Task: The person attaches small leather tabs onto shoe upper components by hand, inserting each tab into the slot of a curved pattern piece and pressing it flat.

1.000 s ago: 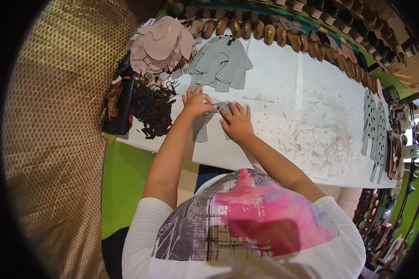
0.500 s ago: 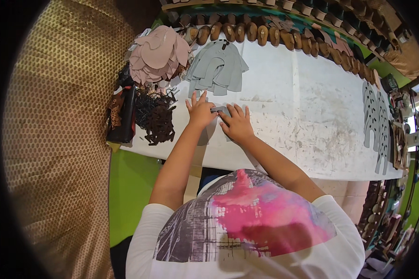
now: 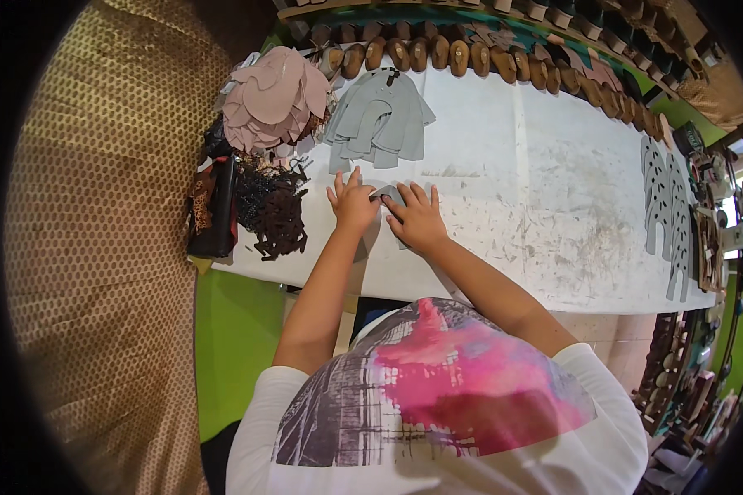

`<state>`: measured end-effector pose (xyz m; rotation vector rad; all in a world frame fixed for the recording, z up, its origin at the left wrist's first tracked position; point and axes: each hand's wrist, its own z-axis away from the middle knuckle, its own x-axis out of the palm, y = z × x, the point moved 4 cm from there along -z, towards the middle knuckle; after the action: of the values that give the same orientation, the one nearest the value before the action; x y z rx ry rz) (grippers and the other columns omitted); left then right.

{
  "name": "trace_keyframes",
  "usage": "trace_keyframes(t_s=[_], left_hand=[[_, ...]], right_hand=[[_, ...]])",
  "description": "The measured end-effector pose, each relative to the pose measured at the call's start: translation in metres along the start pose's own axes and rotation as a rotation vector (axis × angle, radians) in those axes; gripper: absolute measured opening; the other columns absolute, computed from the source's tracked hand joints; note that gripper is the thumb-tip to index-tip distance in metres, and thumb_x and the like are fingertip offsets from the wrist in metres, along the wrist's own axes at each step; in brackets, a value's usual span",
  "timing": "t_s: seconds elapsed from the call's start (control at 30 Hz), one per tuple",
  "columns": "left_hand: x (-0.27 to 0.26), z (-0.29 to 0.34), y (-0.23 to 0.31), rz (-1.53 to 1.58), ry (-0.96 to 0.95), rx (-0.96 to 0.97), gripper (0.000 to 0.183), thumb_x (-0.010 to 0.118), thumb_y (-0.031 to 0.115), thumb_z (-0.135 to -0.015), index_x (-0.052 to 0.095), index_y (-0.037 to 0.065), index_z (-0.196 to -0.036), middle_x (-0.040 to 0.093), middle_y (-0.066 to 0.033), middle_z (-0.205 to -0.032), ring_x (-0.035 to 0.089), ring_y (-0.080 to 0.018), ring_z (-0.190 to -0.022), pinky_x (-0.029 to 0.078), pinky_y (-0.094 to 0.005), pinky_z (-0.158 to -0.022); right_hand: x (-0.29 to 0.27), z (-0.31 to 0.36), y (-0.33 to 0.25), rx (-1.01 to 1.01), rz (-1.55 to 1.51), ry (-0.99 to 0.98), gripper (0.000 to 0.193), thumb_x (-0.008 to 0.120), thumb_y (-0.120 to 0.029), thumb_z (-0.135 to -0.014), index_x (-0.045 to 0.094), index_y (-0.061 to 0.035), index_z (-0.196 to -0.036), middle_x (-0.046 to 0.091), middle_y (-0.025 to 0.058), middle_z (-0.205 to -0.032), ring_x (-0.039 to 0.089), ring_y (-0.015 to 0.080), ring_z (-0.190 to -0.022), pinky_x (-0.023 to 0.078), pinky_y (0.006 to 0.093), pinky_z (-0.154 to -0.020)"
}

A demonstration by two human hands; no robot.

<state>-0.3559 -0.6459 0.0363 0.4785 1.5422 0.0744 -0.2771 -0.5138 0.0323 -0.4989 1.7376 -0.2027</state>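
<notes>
Near the front left of the white table (image 3: 487,223), my left hand (image 3: 355,204) and my right hand (image 3: 419,218) meet over a grey cut-out upper piece (image 3: 385,190). Thumbs and nearest fingers pinch its upper part, while the other fingers stay spread. A small dark bit shows between the fingertips; I cannot make out whether it is a strip. My hands cover much of the piece. Just beyond them lies a fanned stack of similar grey upper pieces (image 3: 400,124), with a dark brown strip on its top.
Left of my hands are a heap of dark brown strips (image 3: 282,223), a black tangle (image 3: 256,186) and a black case (image 3: 216,206). Pink cut pieces (image 3: 274,95) are piled behind. Brown shoe lasts (image 3: 439,53) line the back edge; perforated grey pieces (image 3: 657,198) lie far right.
The view has shifted slightly. Both hands stay at the grey piece with almost the same grip; the fingertips have moved only a little.
</notes>
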Motion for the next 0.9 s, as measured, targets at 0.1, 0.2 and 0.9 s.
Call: trace_keyframes(t_s=[0.1, 0.2, 0.9], left_hand=[[0.003, -0.004, -0.001, -0.021, -0.046, 0.006, 0.025, 0.073, 0.024, -0.066, 0.072, 0.014, -0.09, 0.038, -0.0077, -0.142, 0.018, -0.0379, -0.136, 0.01, -0.0649, -0.104], [0.007, -0.007, -0.002, -0.062, -0.088, -0.006, 0.029, 0.071, 0.027, -0.067, 0.071, 0.015, -0.093, 0.038, -0.0075, -0.143, 0.017, -0.038, -0.136, 0.01, -0.0655, -0.104], [-0.003, -0.02, -0.012, -0.077, -0.388, -0.128, 0.039, 0.065, 0.04, -0.074, 0.068, 0.016, -0.105, 0.027, -0.0102, -0.149, 0.014, -0.0403, -0.137, 0.008, -0.0646, -0.106]], right_hand=[[0.0, 0.0, 0.001, 0.009, 0.009, -0.004, 0.039, 0.051, -0.036, -0.088, 0.056, -0.0232, -0.124, 0.042, 0.0109, -0.137, 0.031, 0.0316, -0.131, 0.015, 0.0621, -0.106], [0.001, 0.0, 0.001, 0.01, 0.023, -0.003, 0.04, 0.051, -0.036, -0.087, 0.056, -0.0233, -0.125, 0.042, 0.0104, -0.137, 0.031, 0.0318, -0.132, 0.014, 0.063, -0.106], [0.001, 0.001, 0.0, -0.01, 0.064, 0.002, 0.043, 0.05, -0.037, -0.088, 0.052, -0.0222, -0.128, 0.041, 0.01, -0.137, 0.03, 0.0318, -0.133, 0.013, 0.0627, -0.106]])
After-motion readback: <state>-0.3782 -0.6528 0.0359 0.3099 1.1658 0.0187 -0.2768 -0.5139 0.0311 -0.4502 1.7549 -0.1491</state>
